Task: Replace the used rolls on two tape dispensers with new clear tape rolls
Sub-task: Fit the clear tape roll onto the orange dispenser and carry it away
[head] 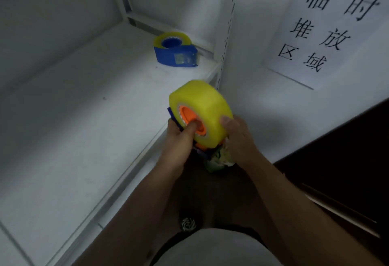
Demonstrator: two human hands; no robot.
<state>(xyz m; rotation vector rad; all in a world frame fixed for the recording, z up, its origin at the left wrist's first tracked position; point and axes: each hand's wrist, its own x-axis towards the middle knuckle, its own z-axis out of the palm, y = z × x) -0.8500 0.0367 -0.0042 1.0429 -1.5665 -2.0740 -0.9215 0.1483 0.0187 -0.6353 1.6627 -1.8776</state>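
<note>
A thick yellowish clear tape roll (202, 106) sits on the orange hub (190, 118) of a blue hand-held tape dispenser (202, 152), held up in front of me beside the shelf edge. My left hand (181, 139) grips the dispenser from the left, its thumb pressed on the orange hub. My right hand (237, 137) holds the roll's right side, thumb on its outer face. A second blue tape dispenser (176, 55) with a thinner yellowish roll (172, 37) lies on the white shelf (84, 118) at the back.
A white metal shelf post (229, 34) rises just right of the shelf. A paper sign (328, 28) with black characters hangs on the white wall. Crumpled tape or paper (219, 160) shows under my hands. A dark surface (347, 160) lies at right.
</note>
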